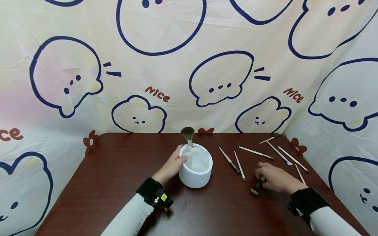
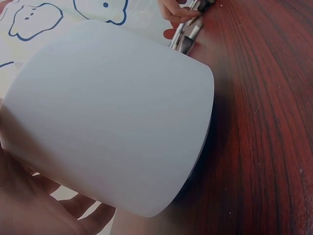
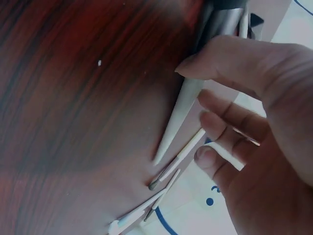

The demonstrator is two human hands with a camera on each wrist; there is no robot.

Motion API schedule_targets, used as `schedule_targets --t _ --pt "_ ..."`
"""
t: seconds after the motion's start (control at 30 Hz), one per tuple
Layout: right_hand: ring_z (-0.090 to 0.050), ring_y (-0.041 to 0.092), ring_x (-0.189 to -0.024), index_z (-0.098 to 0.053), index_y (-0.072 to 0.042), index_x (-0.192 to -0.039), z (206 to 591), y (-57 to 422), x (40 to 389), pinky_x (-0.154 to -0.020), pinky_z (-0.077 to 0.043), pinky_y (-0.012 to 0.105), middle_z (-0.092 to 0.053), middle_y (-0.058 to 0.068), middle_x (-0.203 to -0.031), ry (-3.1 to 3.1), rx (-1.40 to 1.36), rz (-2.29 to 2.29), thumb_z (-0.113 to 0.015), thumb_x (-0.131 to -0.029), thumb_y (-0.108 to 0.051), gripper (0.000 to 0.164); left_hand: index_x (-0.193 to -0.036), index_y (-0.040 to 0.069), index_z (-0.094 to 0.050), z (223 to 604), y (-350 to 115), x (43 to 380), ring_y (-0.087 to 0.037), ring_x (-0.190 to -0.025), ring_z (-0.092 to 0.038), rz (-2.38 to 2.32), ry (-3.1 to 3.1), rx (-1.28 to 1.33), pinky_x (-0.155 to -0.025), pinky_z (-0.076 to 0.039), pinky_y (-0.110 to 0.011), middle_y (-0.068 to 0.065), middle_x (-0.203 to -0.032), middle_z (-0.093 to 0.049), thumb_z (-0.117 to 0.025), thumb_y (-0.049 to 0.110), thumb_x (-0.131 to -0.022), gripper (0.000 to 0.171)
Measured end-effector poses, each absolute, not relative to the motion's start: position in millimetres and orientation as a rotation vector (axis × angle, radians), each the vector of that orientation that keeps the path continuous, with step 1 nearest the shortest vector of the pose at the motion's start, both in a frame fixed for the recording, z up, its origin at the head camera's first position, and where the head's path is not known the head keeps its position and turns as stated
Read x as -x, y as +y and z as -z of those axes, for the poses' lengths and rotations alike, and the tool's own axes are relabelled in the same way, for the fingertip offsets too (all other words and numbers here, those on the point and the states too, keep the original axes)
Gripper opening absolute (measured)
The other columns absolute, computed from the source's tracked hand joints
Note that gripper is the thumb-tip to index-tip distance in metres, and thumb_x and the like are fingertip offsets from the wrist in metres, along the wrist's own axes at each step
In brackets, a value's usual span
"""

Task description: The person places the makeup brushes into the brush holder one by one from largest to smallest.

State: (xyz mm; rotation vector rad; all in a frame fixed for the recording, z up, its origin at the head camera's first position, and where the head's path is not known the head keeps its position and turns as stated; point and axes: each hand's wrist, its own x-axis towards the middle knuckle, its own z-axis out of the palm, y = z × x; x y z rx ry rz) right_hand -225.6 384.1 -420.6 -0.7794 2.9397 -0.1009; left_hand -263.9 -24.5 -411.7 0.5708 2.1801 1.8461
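My left hand (image 1: 173, 165) grips a white round brush holder (image 1: 195, 178) by its left rim, thumb over the edge. Inside are petal-like dividers, and a makeup brush (image 1: 187, 133) with fluffy bristles stands at the back of it. In the left wrist view the holder's smooth wall (image 2: 112, 107) fills most of the picture. To the right, my right hand (image 1: 274, 178) pinches another makeup brush (image 1: 257, 187) low over the table, its thick dark head toward me. The right wrist view shows this brush's pale tapered handle (image 3: 178, 115) between thumb and fingers.
Several slimmer brushes lie scattered on the dark wooden table (image 1: 133, 164), among them one (image 1: 228, 159) close to the holder and a pale one (image 1: 279, 152) farther right. A cloth with cartoon drawings (image 1: 177, 75) hangs behind the table and along its sides.
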Motion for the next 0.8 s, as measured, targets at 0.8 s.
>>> schedule_targets --t 0.8 --pt "-0.046 0.003 -0.060 -0.058 -0.023 -0.083 374 358 234 -0.053 -0.041 0.024 -0.052 -0.013 -0.069 3.128 0.978 0.357 -0.069 -0.081 -0.007 0.020 -0.139 0.004 -0.028 391 -28 249 -0.023 -0.118 -0.038 -1.819 2.186 -0.592 -0.100 -0.034 -0.048 -0.012 -0.138 -0.038 -0.037 0.006 -0.093 0.047"
